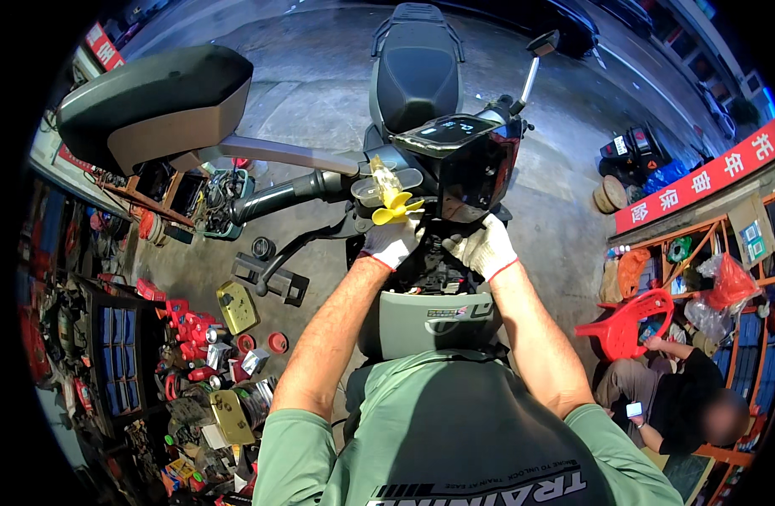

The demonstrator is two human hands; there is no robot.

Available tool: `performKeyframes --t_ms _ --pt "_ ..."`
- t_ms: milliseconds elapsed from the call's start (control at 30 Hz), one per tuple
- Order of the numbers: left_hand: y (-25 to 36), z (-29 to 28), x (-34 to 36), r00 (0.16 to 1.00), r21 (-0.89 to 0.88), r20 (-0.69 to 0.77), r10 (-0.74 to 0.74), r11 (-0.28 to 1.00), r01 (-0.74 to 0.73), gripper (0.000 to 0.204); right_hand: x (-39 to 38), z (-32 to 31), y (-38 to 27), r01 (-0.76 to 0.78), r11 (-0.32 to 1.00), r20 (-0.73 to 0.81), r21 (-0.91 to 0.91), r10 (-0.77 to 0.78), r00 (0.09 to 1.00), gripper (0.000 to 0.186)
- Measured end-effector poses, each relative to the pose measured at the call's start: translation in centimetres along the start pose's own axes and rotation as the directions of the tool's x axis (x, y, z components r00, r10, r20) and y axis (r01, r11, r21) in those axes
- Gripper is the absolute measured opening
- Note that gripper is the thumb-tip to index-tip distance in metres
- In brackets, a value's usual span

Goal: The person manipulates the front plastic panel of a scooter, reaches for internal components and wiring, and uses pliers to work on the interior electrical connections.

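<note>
A scooter stands facing me, its black seat (417, 80) at the far end and its lit display (455, 126) nearer. Below the display gapes an uncovered cavity with dark wiring and connectors (442, 277), above a grey-green front panel (434, 320). Both my hands wear white knit gloves with red cuffs. My left hand (393, 244) reaches in at the cavity's left side, fingers curled and their tips partly hidden. Opposite it, my right hand (486, 247) bends its fingers inward over the wiring; whatever they pinch is hidden. A yellow propeller ornament (396, 208) sits just above my left hand.
A large mirror (176, 110), handlebar grip (278, 196) and brake lever (303, 251) extend left. Tools and red parts (206, 346) litter the left floor. At right are a red plastic chair (632, 325), a seated person (682, 388) holding a phone, and shelves (745, 337).
</note>
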State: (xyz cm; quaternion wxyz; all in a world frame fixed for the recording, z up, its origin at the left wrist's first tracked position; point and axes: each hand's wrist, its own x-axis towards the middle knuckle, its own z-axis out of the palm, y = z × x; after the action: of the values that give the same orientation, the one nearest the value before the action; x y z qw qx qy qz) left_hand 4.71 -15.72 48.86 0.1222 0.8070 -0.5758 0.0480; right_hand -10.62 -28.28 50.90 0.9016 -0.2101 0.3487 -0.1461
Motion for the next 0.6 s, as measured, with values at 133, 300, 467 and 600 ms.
performKeyframes --t_ms 133,300,467,600 --pt "0.1 -0.1 0.1 0.995 -0.067 -0.094 0.015 0.997 -0.022 0.031 -0.2 -1.1 -0.3 0.026 1.000 0.037 -0.004 -0.026 0.999 0.034" --pt "1.3 -1.2 0.4 0.966 -0.089 -0.243 0.092 0.989 -0.117 0.021 0.0 -1.9 -0.6 0.077 0.996 0.050 -0.040 -0.075 0.996 0.035" --pt "3.5 -2.4 1.0 0.920 -0.068 -0.336 0.201 0.969 -0.237 0.014 0.4 -2.3 -0.6 0.063 0.995 0.011 -0.078 -0.062 0.998 0.032" --pt "4.3 -0.7 1.7 0.924 -0.068 -0.326 0.200 0.970 -0.234 0.019 0.8 -1.9 -0.8 0.100 0.983 -0.096 -0.152 -0.115 0.989 0.031"
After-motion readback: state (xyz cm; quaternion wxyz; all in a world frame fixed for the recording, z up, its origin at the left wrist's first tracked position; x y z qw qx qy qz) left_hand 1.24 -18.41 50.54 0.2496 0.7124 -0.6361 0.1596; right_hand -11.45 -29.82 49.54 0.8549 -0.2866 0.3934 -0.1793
